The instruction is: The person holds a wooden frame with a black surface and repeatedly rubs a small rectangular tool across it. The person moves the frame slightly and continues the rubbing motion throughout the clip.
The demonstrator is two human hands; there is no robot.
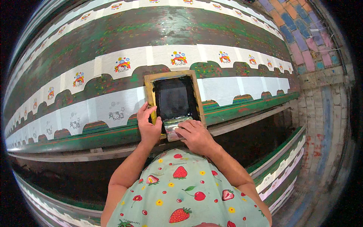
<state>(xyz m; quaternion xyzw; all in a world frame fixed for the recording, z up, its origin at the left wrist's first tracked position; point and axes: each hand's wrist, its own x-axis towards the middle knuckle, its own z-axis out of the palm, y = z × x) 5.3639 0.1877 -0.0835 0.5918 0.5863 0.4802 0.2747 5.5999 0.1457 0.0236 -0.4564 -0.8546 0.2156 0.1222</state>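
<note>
A long green worktop (113, 34) curves across the upper frame, carrying rows of white fabric strips (113, 106) printed with small coloured cartoon motifs. At the centre, a wooden-framed printing screen (174, 97) with dark mesh lies on the nearer strip. The left hand (148, 123) grips the frame's lower left edge, fingers curled. The right hand (194, 134), fingers pressed together, holds a squeegee (174, 126) at the screen's lower edge.

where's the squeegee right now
In the head view, the squeegee sits at the near edge of the wooden printing screen, just below centre, under the right hand, with the left hand beside it.
</note>
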